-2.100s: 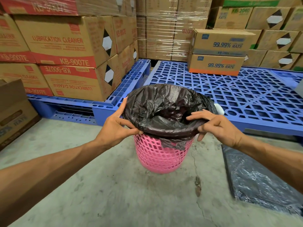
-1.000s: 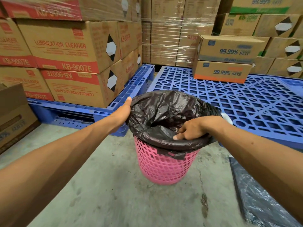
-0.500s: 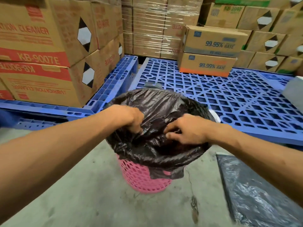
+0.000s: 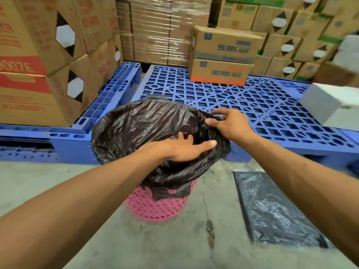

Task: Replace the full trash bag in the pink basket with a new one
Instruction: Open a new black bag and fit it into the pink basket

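Note:
A pink mesh basket point(image 4: 157, 207) stands on the concrete floor, lined with a black trash bag point(image 4: 136, 129) that bulges over its rim. My left hand point(image 4: 182, 148) reaches across the bag's mouth, palm down and fingers spread, resting on the plastic. At the bag's right rim my right hand point(image 4: 227, 123) pinches a fold of the plastic between thumb and fingers. A flat folded black bag point(image 4: 275, 210) lies on the floor to the right of the basket.
Blue plastic pallets point(image 4: 242, 105) lie right behind the basket. Stacked cardboard boxes point(image 4: 38, 61) stand on the left pallet and along the back. Two boxes point(image 4: 223, 57) sit on the middle pallet, and a white block point(image 4: 328, 103) at the right.
Both hands had bunched the bag's top at its middle. Now my left hand lies flat across the opening and my right hand has shifted to the bag's right rim. The view has tilted closer.

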A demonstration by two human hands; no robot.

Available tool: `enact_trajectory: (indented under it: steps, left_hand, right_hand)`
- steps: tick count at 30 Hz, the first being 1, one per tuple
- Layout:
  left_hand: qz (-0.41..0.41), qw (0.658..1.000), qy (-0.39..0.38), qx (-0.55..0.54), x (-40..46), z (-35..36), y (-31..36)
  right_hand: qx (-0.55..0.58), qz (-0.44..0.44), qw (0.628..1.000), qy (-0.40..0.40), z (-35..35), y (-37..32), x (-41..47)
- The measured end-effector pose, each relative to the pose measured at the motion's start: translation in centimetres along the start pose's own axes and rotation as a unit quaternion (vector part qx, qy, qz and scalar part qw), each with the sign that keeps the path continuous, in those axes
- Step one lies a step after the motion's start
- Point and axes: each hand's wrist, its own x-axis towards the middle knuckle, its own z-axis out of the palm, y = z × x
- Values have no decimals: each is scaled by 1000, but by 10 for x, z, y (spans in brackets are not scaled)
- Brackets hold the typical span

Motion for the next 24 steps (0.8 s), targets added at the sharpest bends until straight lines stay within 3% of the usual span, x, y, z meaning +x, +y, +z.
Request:
enact_trajectory:
  steps: [2,5,8,12,15,18,21,23,24]
  left_hand:
    - [11,999,-10,-48,-10,-4,7]
    - [4,999,32,-2,-20,-5,14]
    - [-27,999,43,15,-23,5,21]
    - [-29,995,83,36,-23,13,34]
    - [-31,993,95,63,-25,15,42]
    - [-36,995,75,62,-26,15,45]
    - [-28,999,39,-11,-31,7,36]
    - [-25,998,48,-17,-30,-1,22]
    - [-30,997,63,31,-28,-5,12]
  right_hand:
    - [73,50,996,-7,-4,1,-4]
    - [237,113,965,-22,-5,6,-6]
    - [318,141,937,-10,1,18,-6]
    - [304,170,937,6,15,34,-12]
    - [277,182,942,-51,34,44,-17]
    - [257,211,943,-11,43,43,-10]
    - [224,152,961,57,29,35,-3]
    - [161,23,984,77,12,29,-4]
    - [121,-68,988,63,5,23,-8]
